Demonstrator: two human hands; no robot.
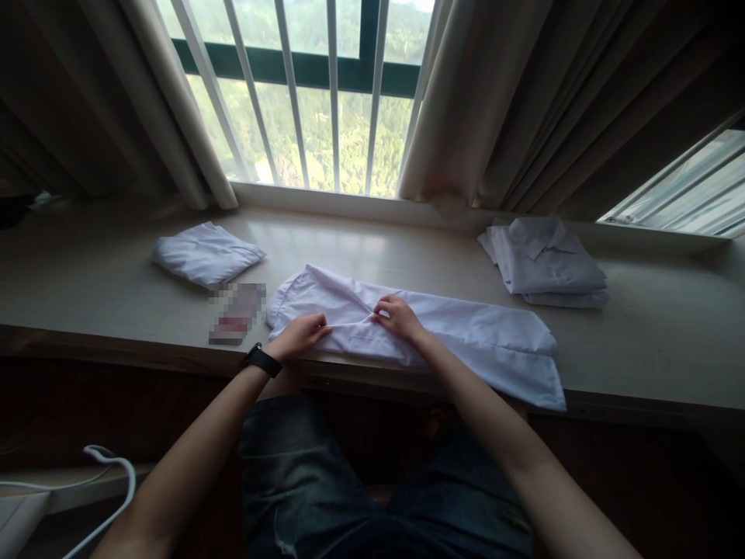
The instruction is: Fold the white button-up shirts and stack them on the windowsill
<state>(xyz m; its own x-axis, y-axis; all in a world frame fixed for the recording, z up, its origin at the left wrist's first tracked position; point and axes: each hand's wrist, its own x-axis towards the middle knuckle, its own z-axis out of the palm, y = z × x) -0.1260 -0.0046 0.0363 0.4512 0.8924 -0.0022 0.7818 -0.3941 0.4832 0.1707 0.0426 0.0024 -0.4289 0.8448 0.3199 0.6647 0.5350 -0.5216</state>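
Your left hand (299, 335) and right hand (394, 316) both pinch closed on the thin white cloth garment (466, 320); its right corner pokes past the front edge of the pale wooden ledge (655, 341). Bare wood behind; cut-off black thing (16, 210) far left, hard to identify.

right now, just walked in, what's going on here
The left hand and right hand are both pinching a white garment, which lies stretched out sideways along the front of a counter. Nearer the window, a white bundle sits off to the left and a folded white stack, with a collar showing on top, to the right.
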